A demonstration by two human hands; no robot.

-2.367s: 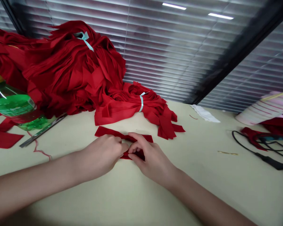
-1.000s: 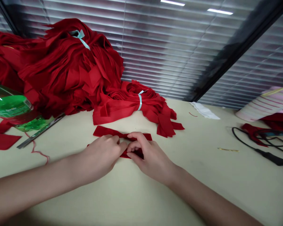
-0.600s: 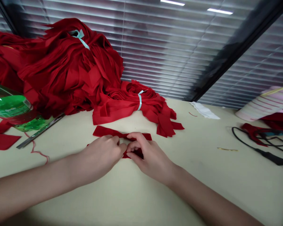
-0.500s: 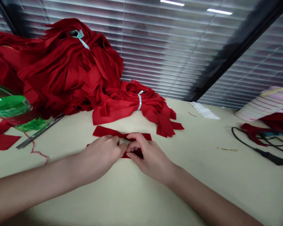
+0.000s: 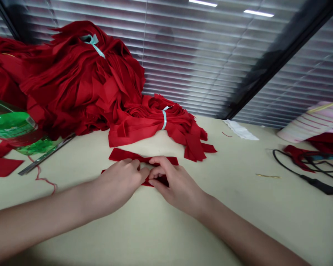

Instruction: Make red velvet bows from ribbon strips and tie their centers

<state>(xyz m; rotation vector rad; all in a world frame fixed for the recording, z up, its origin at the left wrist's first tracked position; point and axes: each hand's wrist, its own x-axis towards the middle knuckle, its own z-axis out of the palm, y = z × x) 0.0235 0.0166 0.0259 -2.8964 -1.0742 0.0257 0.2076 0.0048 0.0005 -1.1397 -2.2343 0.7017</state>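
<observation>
On the pale table, my left hand [image 5: 123, 183] and my right hand [image 5: 176, 184] meet over a red fabric strip [image 5: 148, 183]. The left fingers are curled closed on the strip's middle, and they hide much of it. My right thumb and fingertips pinch the same strip beside them. Just behind the hands lies another red strip [image 5: 124, 154], narrowed at its middle like a bow; the right index finger reaches its front edge. Whether that finger presses on it I cannot tell.
Behind are a tied red fabric bundle [image 5: 152, 118] and a larger red heap [image 5: 80, 77]. At left are a green bottle [image 5: 12, 125] and a metal ruler [image 5: 47, 154]. A black-handled corded tool [image 5: 319, 184], gold wire [image 5: 268, 176] and white scrap [image 5: 241, 130] lie right.
</observation>
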